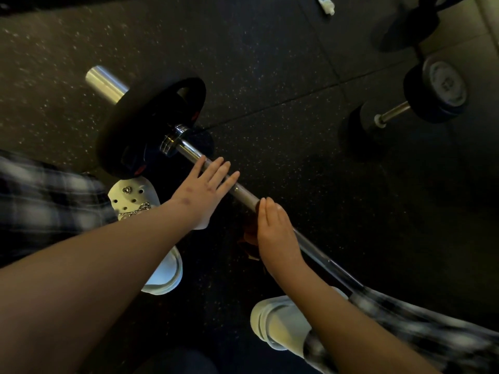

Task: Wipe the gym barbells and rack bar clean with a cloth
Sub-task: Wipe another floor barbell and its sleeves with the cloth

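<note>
A chrome barbell (244, 194) lies on the floor and runs from upper left to lower right. It carries a black weight plate (140, 125) and ends in a bare sleeve (105, 83). My left hand (205, 184) rests flat on the bar just right of the collar, fingers straight. My right hand (275, 230) sits further down the bar, fingers laid along it, and holds a dark brownish cloth (249, 236) under its palm. The thumb is hidden.
A black dumbbell (399, 112) with a chrome handle lies on the speckled rubber floor at the right. More dark weights stand at the top right, and a small white tube (326, 5) lies at the top edge. My white clogs (135, 201) stand just left of the bar.
</note>
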